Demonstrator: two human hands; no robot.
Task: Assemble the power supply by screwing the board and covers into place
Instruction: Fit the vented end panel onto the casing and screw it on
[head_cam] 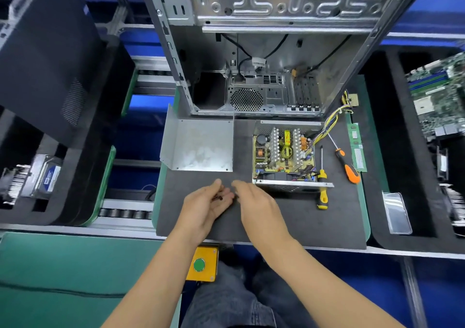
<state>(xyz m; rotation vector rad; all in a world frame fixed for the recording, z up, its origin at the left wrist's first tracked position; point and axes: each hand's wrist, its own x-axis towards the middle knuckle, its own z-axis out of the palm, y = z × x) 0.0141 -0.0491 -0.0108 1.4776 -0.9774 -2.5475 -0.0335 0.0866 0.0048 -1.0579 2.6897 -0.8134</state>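
The open power supply [284, 153] sits on the black foam mat [289, 222], its circuit board showing inside the metal base. A bent metal cover [198, 144] lies to its left. My left hand [206, 204] is cupped palm-up over the mat and carries several small dark screws [217, 197]. My right hand [254, 199] hovers beside it, fingertips reaching to the screws in the left palm; whether it pinches one is hidden. A yellow-handled screwdriver [322, 184] leans against the supply's front right corner. An orange-handled screwdriver [346, 164] lies further right.
An open computer case [264, 51] stands behind the mat. A RAM stick [357, 149] lies at the mat's right edge, a motherboard [437, 96] at far right. A hard drive [46, 174] sits at left. A yellow box with a green button [201, 264] hangs below the bench edge.
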